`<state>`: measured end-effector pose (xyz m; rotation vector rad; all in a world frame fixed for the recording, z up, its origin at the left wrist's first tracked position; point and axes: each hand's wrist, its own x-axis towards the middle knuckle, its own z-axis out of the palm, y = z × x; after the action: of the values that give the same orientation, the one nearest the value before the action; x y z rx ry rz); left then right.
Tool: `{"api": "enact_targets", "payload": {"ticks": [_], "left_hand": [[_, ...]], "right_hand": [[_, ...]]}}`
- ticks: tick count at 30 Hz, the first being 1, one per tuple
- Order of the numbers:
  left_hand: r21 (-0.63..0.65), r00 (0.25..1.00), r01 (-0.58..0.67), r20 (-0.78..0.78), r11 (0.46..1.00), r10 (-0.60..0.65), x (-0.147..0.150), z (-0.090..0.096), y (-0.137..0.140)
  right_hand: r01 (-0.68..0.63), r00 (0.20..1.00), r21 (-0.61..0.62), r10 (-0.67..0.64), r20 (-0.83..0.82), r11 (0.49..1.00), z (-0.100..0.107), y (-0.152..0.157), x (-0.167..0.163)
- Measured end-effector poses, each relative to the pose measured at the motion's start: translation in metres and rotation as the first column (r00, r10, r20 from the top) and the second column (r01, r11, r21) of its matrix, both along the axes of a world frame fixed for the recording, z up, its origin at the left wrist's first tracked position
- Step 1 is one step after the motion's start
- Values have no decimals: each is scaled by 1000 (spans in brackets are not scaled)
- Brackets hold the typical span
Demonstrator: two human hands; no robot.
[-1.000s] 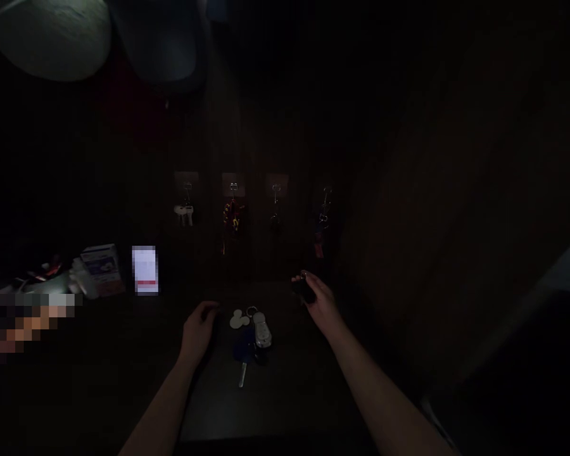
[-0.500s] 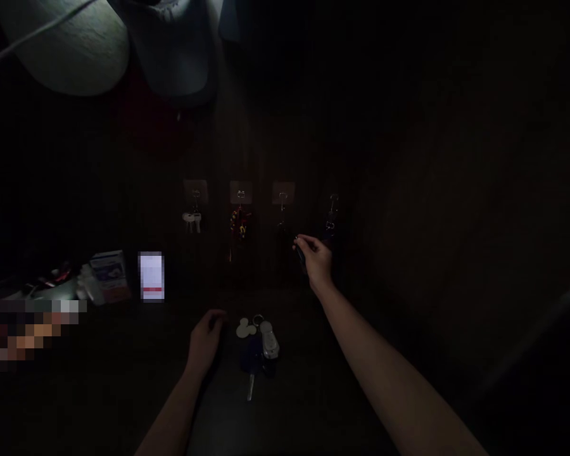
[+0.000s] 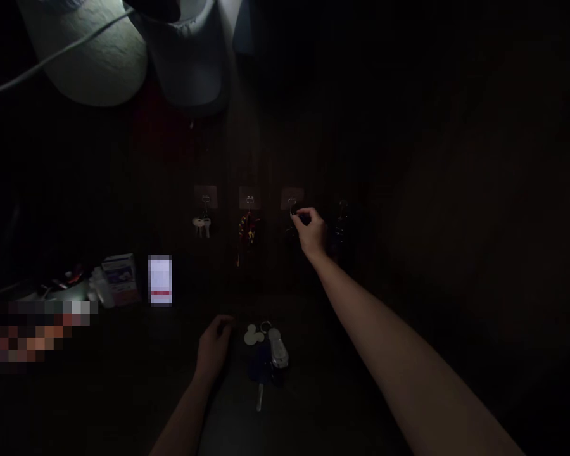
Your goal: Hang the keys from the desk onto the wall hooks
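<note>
My right hand (image 3: 311,231) is raised to the third wall hook (image 3: 292,201) from the left, thumb and forefinger pinched at its lower end. What they pinch is too small and dark to make out. Below the same hook, something with a faint metallic glint hangs beside my fingers. On the dark tabletop rests my left hand (image 3: 213,345), fingers loosely curved with a gap by the thumb, holding nothing. Just right of it lies a bunch with a pale mouse-head-shaped tag (image 3: 253,335), a metal ring (image 3: 266,327), a silver fob (image 3: 278,348) and a blue-headed key (image 3: 259,396).
Silver keys (image 3: 202,225) hang from the left hook, and a red-and-yellow beaded charm (image 3: 247,231) from the second. Dim items (image 3: 341,234) hang at the right. A lit phone (image 3: 160,278) stands near a small box (image 3: 121,278). Caps (image 3: 99,69) and a cord (image 3: 52,63) are above.
My right hand has moved up and slightly left to the third hook, with the dark item it held now hard to see. My left hand stays by the bunch of keys. The view has shifted slightly.
</note>
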<state>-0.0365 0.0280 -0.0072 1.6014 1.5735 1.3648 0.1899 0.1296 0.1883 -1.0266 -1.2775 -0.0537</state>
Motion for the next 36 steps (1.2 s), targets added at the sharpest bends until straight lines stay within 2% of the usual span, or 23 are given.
{"api": "enact_targets", "payload": {"ticks": [10, 16, 20, 25, 30, 36], "left_hand": [[19, 1000, 7, 11, 1000, -8, -1, -7, 4], [15, 1000, 7, 5, 1000, -7, -2, -7, 4], [17, 1000, 8, 2, 1000, -8, -2, -6, 3], [6, 1000, 5, 0, 1000, -5, -1, -1, 1], [-11, 1000, -13, -9, 1000, 13, 0, 2, -1], [-2, 1000, -6, -29, 1000, 6, 1, 3, -2]], "right_hand": [[37, 996, -15, -36, 82, 999, -11, 15, -2], [41, 999, -43, -40, 15, 998, -19, 14, -9], [-16, 999, -32, 15, -37, 999, -31, 7, -11], [-113, 990, -58, 108, -87, 992, -56, -2, -5], [-232, 970, -154, 217, -105, 961, -89, -20, 5], [-272, 962, -274, 249, -114, 922, -134, -49, 23]]}}
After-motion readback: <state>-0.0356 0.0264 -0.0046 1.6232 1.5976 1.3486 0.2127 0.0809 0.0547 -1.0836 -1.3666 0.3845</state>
